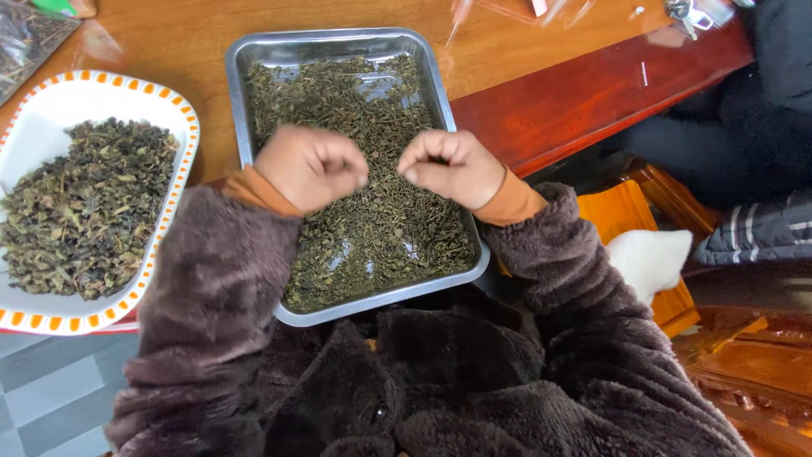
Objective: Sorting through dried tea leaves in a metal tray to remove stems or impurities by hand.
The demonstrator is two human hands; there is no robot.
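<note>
Both of your hands hover over the rectangular stainless-steel tray (239, 93) that sits on the wooden counter (194, 38) right in front of you, its near edge at your chest. The tray holds a loose layer of dried dark-green tea leaves (381, 228), spread thin enough that bare metal shows through near the far end. Your left hand (311, 167) is curled into a loose fist above the middle of the tray, its fingers (342, 161) folded in toward the palm and the thumb pressed against them. Your right hand (452, 167) mirrors it just beside, the fingers bent and gathered together at the tips; they may be pinching a small bit of leaf, but the view is too poor to tell for sure. The two hands are near each other without touching. Fuzzy dark-brown sleeves (220, 279) with orange cuffs (512, 201) cover your arms. To your left, partly off the counter's edge, lies a white oval dish with an orange-dashed rim (182, 106), heaped with a coarser pile of dried green leaves (85, 211). At the far right, another person in dark clothing (761, 127) sits beside the red-brown edge of the counter.
</note>
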